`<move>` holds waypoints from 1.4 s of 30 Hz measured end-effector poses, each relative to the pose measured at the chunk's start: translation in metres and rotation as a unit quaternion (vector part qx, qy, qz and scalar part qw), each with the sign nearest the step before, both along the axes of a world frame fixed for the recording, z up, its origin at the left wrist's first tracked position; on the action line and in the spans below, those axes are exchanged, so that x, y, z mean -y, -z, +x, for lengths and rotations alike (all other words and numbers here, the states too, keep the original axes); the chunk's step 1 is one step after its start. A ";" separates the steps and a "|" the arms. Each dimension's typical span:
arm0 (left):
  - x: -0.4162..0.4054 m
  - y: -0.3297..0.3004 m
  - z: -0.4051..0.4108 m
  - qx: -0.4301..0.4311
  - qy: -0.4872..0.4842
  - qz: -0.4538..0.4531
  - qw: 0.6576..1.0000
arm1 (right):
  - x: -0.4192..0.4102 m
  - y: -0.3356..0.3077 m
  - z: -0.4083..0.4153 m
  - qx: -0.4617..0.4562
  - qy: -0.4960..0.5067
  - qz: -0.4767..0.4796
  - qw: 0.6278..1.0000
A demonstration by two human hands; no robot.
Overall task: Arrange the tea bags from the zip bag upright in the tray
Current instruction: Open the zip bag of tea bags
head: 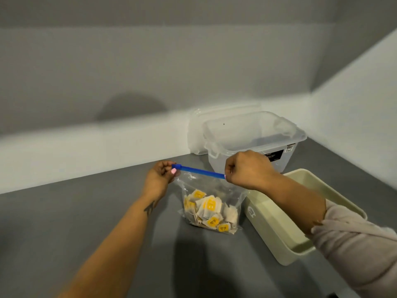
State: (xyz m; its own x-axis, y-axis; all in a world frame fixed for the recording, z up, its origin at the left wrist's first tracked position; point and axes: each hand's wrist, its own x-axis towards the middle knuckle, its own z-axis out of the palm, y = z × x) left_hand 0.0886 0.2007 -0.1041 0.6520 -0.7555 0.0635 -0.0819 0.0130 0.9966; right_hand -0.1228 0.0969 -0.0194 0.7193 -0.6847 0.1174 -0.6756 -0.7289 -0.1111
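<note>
Two hands hold the zip bag upright on the grey counter — the left hand pinches the left end of the blue zip strip, the right hand pinches its right end. Tea bags lie heaped inside. The cream tray stands just right; a clear tub stands behind.

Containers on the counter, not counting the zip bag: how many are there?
2. A clear plastic tub stands at the back by the wall, its lid leaning behind it. A cream tray lies to the right of the zip bag, partly hidden by the right arm.
</note>
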 end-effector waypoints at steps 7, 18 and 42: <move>0.006 -0.003 0.000 -0.003 -0.004 0.004 1.000 | -0.013 -0.006 0.060 0.056 -0.082 0.010 0.995; 0.007 -0.001 -0.003 0.058 0.000 0.029 0.998 | -0.019 0.012 0.103 0.051 -0.100 0.002 0.994; 0.026 -0.005 0.002 0.081 -0.010 0.055 0.995 | 0.019 0.003 -0.021 -0.001 -0.028 0.015 1.000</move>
